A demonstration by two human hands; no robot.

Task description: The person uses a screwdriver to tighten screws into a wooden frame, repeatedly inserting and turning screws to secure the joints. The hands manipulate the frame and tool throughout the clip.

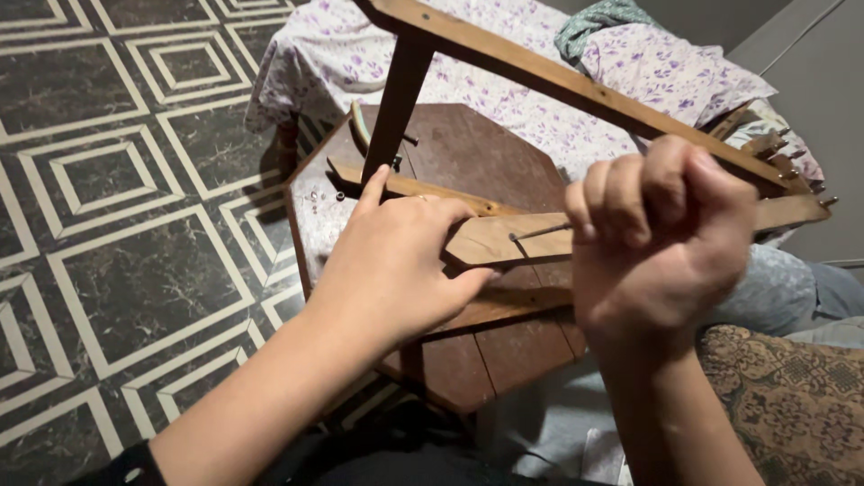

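Worktop: a dark brown octagonal worktop (468, 153) is standing on a patterned tile floor (108, 180); its angled left edge is running down toward the viewer, with open floor spreading well beyond it to the left.
Far side: a bed with a purple flowered cover (504, 72) is closing off the worktop's far edge, so no free room is showing there.
Right side: a patterned cushion (792, 405) and grey cloth (783, 288) are crowding the near right corner.
Wooden frame: a frame of pale wooden slats (504, 238) is lying on the worktop's middle; its flat lower slat is running left to right, with a pointed end facing left just beside the left thumb.
Upper bar: a long bar (558, 81) is sloping from upper left down to the right, above the worktop, ending in pegs at the right edge; a dark upright post (396, 99) is joining it to the lower slats.
Left hand: the left hand (396, 261) is pressing flat on the slats, fingers lying close together and pointing up-left, thumb stretching right.
Right hand: the right hand (657, 234) is curling into a tight fist, fingers pressed together around a thin metal rod (540, 232).
Rod: its tip is pointing left, lying roughly along the slat and touching its surface.
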